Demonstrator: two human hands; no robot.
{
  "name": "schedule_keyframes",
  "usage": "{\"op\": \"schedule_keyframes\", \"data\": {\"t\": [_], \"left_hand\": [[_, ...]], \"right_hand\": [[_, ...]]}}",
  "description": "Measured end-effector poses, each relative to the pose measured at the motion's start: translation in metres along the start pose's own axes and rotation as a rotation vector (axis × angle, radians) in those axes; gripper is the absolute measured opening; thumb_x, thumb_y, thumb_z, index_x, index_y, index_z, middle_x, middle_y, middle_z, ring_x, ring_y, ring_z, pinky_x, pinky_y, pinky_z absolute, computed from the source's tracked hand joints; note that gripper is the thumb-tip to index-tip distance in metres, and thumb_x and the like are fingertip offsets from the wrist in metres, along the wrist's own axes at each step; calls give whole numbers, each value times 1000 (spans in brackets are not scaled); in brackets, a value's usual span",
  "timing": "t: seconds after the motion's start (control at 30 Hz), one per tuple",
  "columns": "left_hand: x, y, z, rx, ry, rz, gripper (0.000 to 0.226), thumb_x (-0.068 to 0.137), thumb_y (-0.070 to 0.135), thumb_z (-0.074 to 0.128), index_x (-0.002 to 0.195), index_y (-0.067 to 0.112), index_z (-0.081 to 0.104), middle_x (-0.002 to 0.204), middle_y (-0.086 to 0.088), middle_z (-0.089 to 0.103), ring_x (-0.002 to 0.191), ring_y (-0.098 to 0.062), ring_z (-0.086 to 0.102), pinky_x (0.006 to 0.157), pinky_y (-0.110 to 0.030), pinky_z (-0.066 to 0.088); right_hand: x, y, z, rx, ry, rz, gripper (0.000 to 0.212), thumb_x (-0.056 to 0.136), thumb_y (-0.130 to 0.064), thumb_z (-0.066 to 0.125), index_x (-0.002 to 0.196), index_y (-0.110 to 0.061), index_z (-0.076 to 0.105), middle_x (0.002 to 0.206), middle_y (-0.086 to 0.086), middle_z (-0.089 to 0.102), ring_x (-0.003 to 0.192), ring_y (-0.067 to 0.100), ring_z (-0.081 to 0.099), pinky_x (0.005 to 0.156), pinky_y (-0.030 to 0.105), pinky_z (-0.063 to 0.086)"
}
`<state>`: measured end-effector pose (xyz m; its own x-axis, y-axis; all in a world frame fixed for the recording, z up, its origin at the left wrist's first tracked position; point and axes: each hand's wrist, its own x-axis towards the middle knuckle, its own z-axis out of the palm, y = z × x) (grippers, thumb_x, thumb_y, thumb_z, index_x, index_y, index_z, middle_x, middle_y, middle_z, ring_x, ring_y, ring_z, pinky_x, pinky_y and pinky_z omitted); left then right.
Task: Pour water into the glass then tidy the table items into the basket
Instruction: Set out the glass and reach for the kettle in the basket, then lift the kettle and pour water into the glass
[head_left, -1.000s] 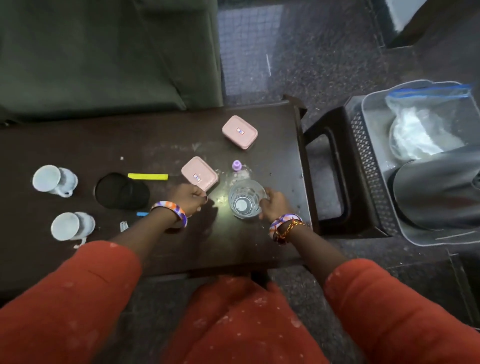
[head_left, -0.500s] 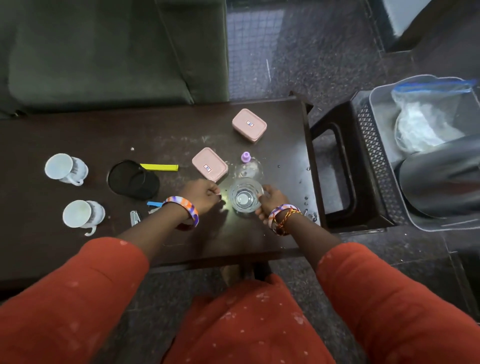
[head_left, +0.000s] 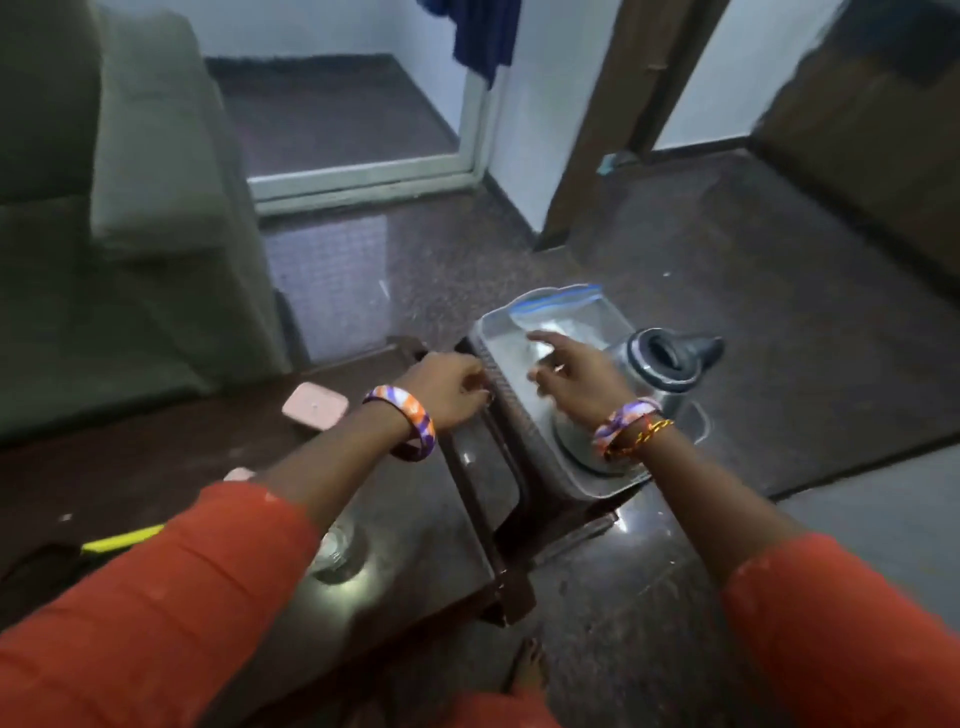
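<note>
The glass (head_left: 337, 551) stands on the table (head_left: 156, 467) with what looks like water in it, so pouring seems done. Tidying has barely begun, judging by the pink box (head_left: 315, 410) and yellow marker (head_left: 122, 538) left on the table. Beyond the glass, the basket (head_left: 524, 426) holds a kettle (head_left: 660, 374) and plastic bag (head_left: 566, 312). The right hand (head_left: 582, 379) reaches over the basket, fingers spread, holding nothing. The left hand (head_left: 449, 389) is curled by its rim; whether it grips anything I cannot tell
</note>
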<state>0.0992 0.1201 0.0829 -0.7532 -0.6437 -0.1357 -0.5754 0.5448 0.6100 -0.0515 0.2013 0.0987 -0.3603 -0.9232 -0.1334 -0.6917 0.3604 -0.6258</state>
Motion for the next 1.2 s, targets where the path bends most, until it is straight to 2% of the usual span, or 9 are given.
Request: {"op": "schedule_keyframes", "data": {"t": [0.07, 0.17, 0.33, 0.4, 0.53, 0.7, 0.87, 1.0, 1.2], "left_hand": [[26, 39, 0, 2, 17, 69, 31, 87, 19, 56, 113, 5, 63, 117, -13, 68, 110, -26, 61, 91, -28, 42], [64, 87, 9, -24, 70, 90, 28, 86, 22, 56, 109, 9, 65, 114, -10, 68, 108, -27, 62, 94, -33, 46], [111, 134, 33, -61, 136, -5, 27, 87, 17, 56, 108, 3, 66, 115, -16, 68, 107, -29, 62, 92, -30, 45], [123, 140, 42, -76, 152, -57, 26, 87, 15, 56, 106, 3, 67, 114, -15, 68, 106, -28, 62, 91, -28, 44], [137, 140, 57, -92, 189, -146, 23, 86, 12, 56, 103, 2, 68, 110, -15, 69, 105, -27, 62, 85, -24, 41], [138, 137, 67, -64, 184, -236, 23, 86, 13, 57, 104, 4, 68, 108, -13, 71, 101, -27, 64, 91, -30, 45], [134, 137, 69, -42, 193, -264, 21, 85, 15, 58, 102, 7, 69, 107, -11, 71, 99, -26, 65, 96, -34, 47], [125, 138, 60, -57, 214, -274, 24, 86, 13, 57, 106, 5, 68, 109, -11, 70, 100, -25, 65, 89, -26, 44], [86, 119, 27, -42, 353, -316, 21, 85, 10, 58, 101, 3, 69, 105, -14, 71, 98, -26, 65, 85, -25, 43]], "right_hand": [[6, 22, -47, -42, 182, -36, 46, 83, 4, 53, 128, -9, 55, 106, 17, 70, 89, 21, 61, 95, 30, 42], [21, 64, -107, -172, 324, -11, 57, 78, 7, 52, 132, -9, 50, 123, 18, 62, 117, 32, 54, 101, 33, 37], [47, 143, -158, -418, -131, 112, 82, 77, -17, 71, 146, -14, 26, 145, 18, 39, 135, 32, 36, 112, 42, 32], [58, 169, -159, -436, -274, 83, 74, 75, -11, 71, 141, -12, 37, 140, 17, 48, 129, 32, 46, 108, 39, 40], [79, 197, -155, -432, -309, -24, 47, 70, -7, 68, 117, -13, 62, 117, 12, 66, 109, 31, 60, 95, 41, 50], [94, 212, -141, -388, -309, -74, 40, 67, -13, 75, 104, -10, 62, 104, 10, 67, 97, 27, 61, 77, 30, 46], [101, 220, -142, -283, -346, -112, 28, 59, -12, 77, 85, -5, 69, 87, 14, 73, 81, 25, 67, 72, 37, 56], [89, 205, -139, -142, -333, -143, 16, 61, -9, 72, 74, 0, 67, 66, 13, 63, 57, 16, 54, 49, 21, 44], [74, 147, -129, -29, -203, -198, 27, 60, -13, 69, 71, 11, 63, 62, 18, 58, 59, 25, 55, 52, 35, 44]]}}
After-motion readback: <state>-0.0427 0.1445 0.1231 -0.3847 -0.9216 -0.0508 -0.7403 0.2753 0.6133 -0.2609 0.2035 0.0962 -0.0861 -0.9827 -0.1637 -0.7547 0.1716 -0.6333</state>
